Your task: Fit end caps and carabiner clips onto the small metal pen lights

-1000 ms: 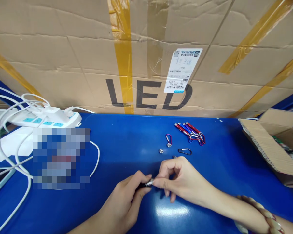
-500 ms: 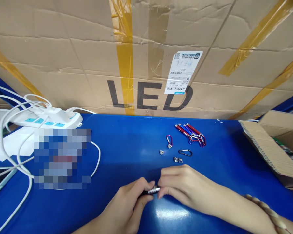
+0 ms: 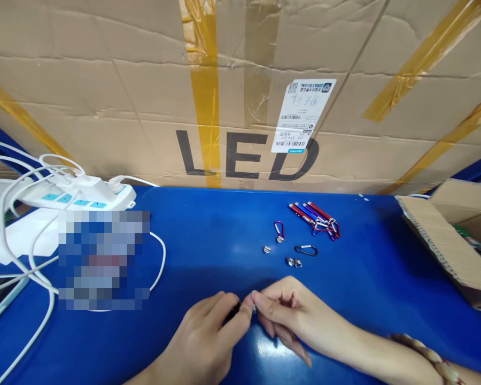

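Note:
My left hand (image 3: 212, 331) is closed round a small black cylinder (image 3: 231, 312), mostly hidden by the fingers. At its silvery end, the thumb and index finger of my right hand (image 3: 286, 310) are pinched together, touching my left fingertips; what they grip is too small to make out. Beyond my hands lie small silver metal pieces (image 3: 294, 262), a black carabiner (image 3: 307, 250) and a red-purple carabiner (image 3: 279, 229). Farther back is a group of red and blue metal tubes (image 3: 310, 213) with carabiners attached.
A large cardboard box (image 3: 144, 96) marked LED stands along the back of the blue table (image 3: 200, 230). At left are a white power strip (image 3: 92, 195), looping white cables and a blurred-out patch. An open carton (image 3: 444, 246) sits at right.
My left thumb and fingers have shifted over the black cylinder, covering more of it. My right hand has turned, its thumb now on top and its lower fingers spread out.

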`<state>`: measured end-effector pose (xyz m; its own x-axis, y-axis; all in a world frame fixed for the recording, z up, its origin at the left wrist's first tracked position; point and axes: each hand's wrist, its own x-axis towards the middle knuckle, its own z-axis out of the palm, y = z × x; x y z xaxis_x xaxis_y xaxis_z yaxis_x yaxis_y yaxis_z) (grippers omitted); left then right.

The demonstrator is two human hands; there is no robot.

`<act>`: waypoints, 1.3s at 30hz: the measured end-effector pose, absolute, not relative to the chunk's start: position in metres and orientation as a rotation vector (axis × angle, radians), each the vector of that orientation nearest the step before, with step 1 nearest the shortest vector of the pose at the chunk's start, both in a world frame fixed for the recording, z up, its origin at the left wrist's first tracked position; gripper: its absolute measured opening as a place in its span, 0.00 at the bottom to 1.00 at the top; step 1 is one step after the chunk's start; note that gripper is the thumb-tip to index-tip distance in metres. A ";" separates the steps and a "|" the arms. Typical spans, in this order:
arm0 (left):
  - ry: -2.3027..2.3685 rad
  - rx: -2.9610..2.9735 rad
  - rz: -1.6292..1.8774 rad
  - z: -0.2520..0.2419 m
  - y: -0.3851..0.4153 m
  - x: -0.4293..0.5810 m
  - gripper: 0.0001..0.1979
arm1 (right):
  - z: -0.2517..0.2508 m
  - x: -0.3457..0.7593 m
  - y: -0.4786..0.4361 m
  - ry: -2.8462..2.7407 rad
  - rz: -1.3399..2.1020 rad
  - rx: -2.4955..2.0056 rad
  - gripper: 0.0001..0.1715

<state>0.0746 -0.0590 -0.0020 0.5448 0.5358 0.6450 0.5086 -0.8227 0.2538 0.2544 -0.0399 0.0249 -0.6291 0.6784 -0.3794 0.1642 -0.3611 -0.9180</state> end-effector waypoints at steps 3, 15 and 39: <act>0.950 2.668 1.151 -0.004 -0.059 0.076 0.11 | 0.024 0.254 -0.036 -1.399 2.164 -1.086 0.31; 1.010 2.198 1.090 -0.001 -0.060 0.074 0.15 | 0.027 0.258 -0.032 -1.419 2.092 -1.150 0.30; 0.860 2.429 1.157 0.017 -0.064 0.076 0.12 | 0.042 0.263 -0.041 -1.930 1.162 -0.968 0.11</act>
<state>0.0762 -0.0639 0.0169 0.4919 0.6383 0.5921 0.3828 -0.7694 0.5114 0.2628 -0.0408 0.0419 -0.4956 0.8520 0.1690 0.2492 0.3258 -0.9120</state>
